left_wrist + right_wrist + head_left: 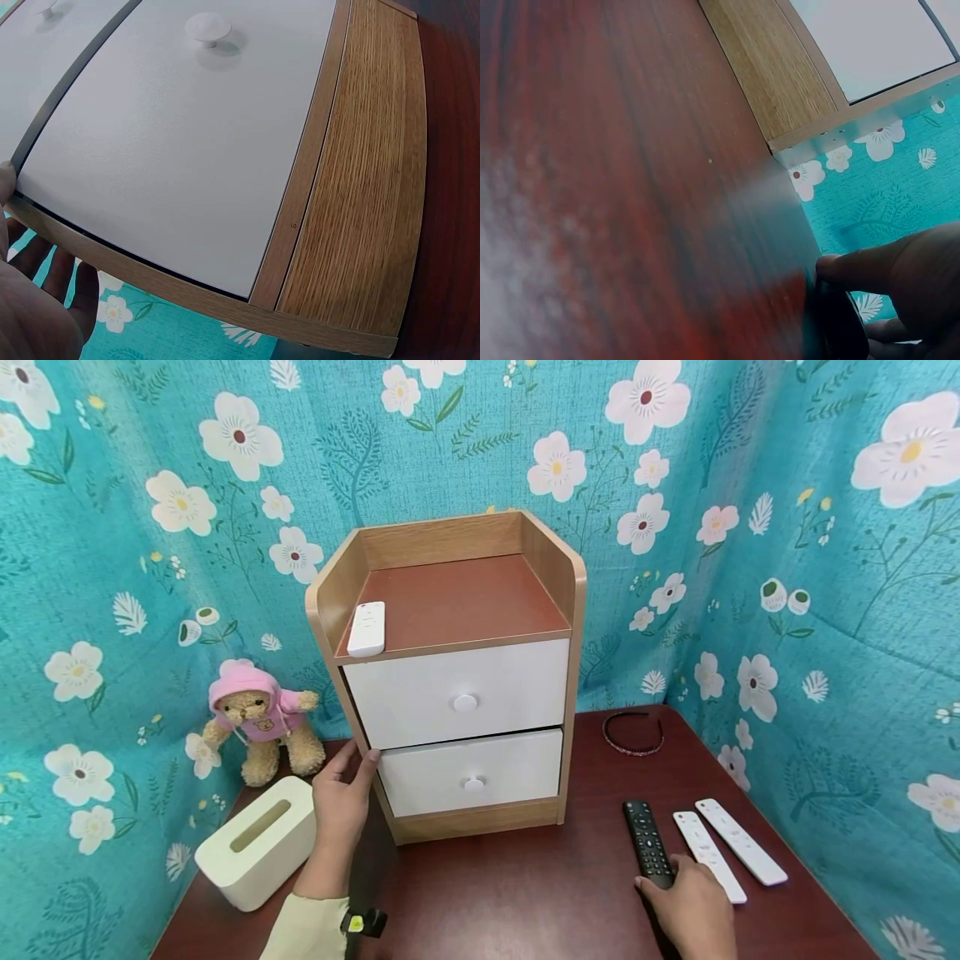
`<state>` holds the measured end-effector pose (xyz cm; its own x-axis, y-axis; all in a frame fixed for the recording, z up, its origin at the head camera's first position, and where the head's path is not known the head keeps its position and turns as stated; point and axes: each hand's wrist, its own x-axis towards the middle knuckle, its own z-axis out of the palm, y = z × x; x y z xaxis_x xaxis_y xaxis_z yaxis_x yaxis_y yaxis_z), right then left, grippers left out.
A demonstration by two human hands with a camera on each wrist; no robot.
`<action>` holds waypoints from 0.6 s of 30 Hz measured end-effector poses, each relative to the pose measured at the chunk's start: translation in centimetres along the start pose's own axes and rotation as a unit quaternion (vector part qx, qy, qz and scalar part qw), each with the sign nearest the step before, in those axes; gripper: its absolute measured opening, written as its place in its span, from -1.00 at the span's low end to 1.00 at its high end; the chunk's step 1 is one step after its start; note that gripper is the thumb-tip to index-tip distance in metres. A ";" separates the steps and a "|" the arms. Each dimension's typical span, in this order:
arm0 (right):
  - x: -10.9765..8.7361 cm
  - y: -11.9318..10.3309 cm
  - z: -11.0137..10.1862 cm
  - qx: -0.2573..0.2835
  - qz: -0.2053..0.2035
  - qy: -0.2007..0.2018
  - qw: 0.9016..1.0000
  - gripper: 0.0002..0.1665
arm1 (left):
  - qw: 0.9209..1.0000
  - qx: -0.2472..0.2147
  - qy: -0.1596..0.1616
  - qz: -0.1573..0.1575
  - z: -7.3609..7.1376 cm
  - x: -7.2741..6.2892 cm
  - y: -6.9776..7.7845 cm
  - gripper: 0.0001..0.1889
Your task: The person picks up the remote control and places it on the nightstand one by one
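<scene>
Plainly, the black remote (647,837) is found to the right of the cabinet (480,820) and a little forward of its front, on the side where two white remotes (712,860) are also laid, farther right of the cabinet. By the right hand (693,906) the black remote is grasped at its end nearer the person, thumb against one edge; whether it is lifted off the table (480,902) cannot be told. By the left hand (342,797) the cabinet itself is held at its left front edge: the thumb is laid on the front, level with the gap between the upper drawer (405,697) and the lower drawer (427,785), and the fingers are placed along the outer side.

For good handling, the black remote is probably best pinched by its edges, so that no buttons are pressed, and with only one end held, some tipping is to be expected unless the grip is made firm. Clearance is best kept from the nearer white remote, which could easily be nudged. At the cabinet, light pressure is likely enough; if it is pushed sideways, the loose white remote (367,628) laid at the left front of the cabinet's top might be shaken. The thumb is better kept out of the drawer gap.
</scene>
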<state>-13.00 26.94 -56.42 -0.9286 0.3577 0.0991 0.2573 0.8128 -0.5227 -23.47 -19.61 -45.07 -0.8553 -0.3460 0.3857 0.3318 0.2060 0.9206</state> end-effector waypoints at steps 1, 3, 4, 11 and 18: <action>0.1 0.0 -0.1 -0.007 0.007 -0.005 1.000 -0.10 | 1.000 0.000 0.001 0.000 0.0 0.0 0.0 -0.59; 0.2 0.0 -0.1 -0.020 0.021 -0.016 0.999 -0.12 | 1.000 0.001 0.002 0.001 0.0 -0.1 0.1 -0.59; 0.2 0.0 -0.2 -0.025 0.028 -0.023 0.999 -0.11 | 1.000 0.002 0.003 0.001 0.0 -0.1 0.1 -0.60; 0.3 -0.1 -0.3 -0.046 0.048 -0.049 0.997 -0.05 | 1.000 -0.002 -0.001 -0.002 0.1 -0.3 0.1 -0.59; 0.4 0.3 0.2 -0.008 0.028 0.006 1.000 -0.19 | 1.000 0.005 0.005 -0.011 0.1 -0.2 0.1 -0.57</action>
<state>-13.34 27.24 -56.70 -0.9095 0.4077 0.0807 0.3126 0.7991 -0.5136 -23.34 -19.43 -45.02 -0.8581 -0.3603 0.3658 0.3090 0.2064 0.9284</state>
